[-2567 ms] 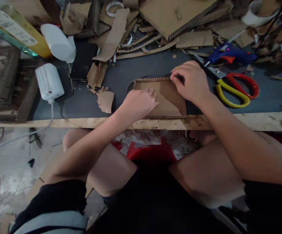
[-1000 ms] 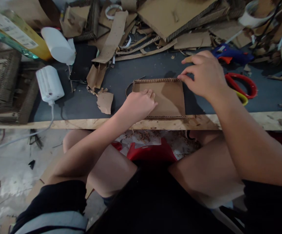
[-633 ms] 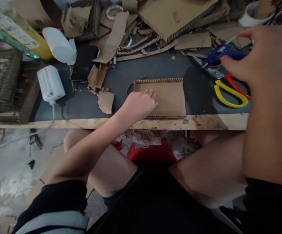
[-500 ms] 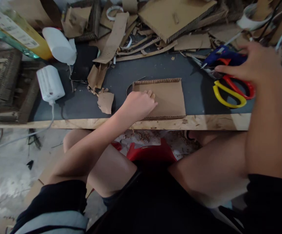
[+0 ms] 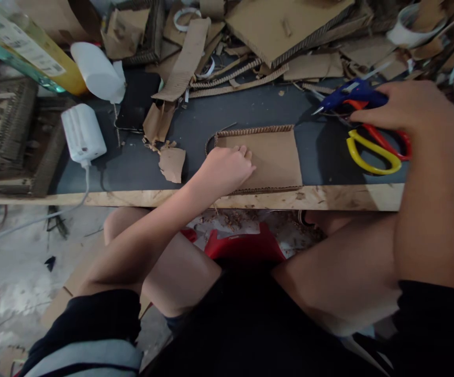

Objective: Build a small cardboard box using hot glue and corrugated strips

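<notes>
My left hand [image 5: 232, 166] rests with curled fingers on the left part of a shallow cardboard tray [image 5: 276, 157], holding it by the table's front edge. Corrugated strips stand along the tray's far and left sides. At the right, my right hand [image 5: 407, 104] is closed around a blue glue gun [image 5: 348, 94] with an orange trigger. Its nozzle points left; the back of the gun is hidden by my hand. Just below lie scissors [image 5: 374, 157] with one yellow and one red handle, their blades mostly hidden behind the gun.
Cardboard scraps and strips [image 5: 242, 86] crowd the back of the table. Toward the left are a white power adapter [image 5: 83, 135] with a cable, a black phone-like object [image 5: 138, 99], a white bottle [image 5: 99, 73] and a bottle of yellow liquid [image 5: 42, 52]. A torn cardboard piece [image 5: 172, 163] lies left of my hand.
My right hand has moved slightly left and down with the glue gun, its nozzle now farther left. My left hand stays on the tray.
</notes>
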